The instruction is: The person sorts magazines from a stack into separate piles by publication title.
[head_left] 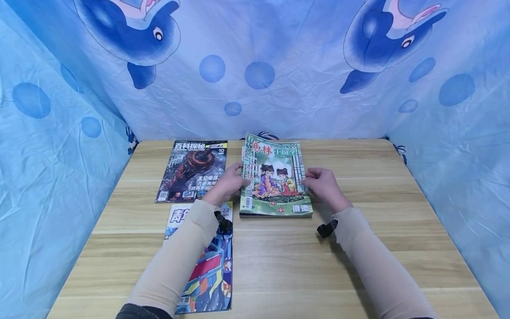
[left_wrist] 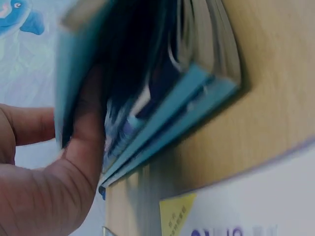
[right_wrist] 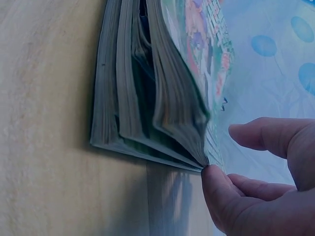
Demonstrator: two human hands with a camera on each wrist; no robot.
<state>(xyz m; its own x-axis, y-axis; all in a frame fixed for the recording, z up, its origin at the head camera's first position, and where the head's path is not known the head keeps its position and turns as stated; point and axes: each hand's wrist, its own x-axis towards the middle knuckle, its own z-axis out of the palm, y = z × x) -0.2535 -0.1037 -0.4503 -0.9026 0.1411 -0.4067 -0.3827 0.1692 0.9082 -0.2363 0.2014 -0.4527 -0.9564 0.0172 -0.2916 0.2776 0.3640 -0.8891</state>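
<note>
A stack of magazines (head_left: pixel 275 208) lies at the middle of the table, topped by a green magazine (head_left: pixel 279 168) with two cartoon children on its cover. My left hand (head_left: pixel 228 180) pinches that top magazine at its left edge. In the left wrist view the edge is raised, with a finger under it and a dark gap above the lower magazines (left_wrist: pixel 170 130). On the other side, my right hand (head_left: pixel 323 185) touches the stack's right edge with its fingertips. Its thumb (right_wrist: pixel 261 132) stands apart from the cover in the right wrist view.
Left of the stack lies a dark magazine (head_left: pixel 193 170) with a red ring-shaped structure. Nearer me is a blue magazine (head_left: pixel 213 274), partly under my left forearm. Blue dolphin-printed cloth (head_left: pixel 255 110) hangs behind and beside the wooden table (head_left: pixel 279 270).
</note>
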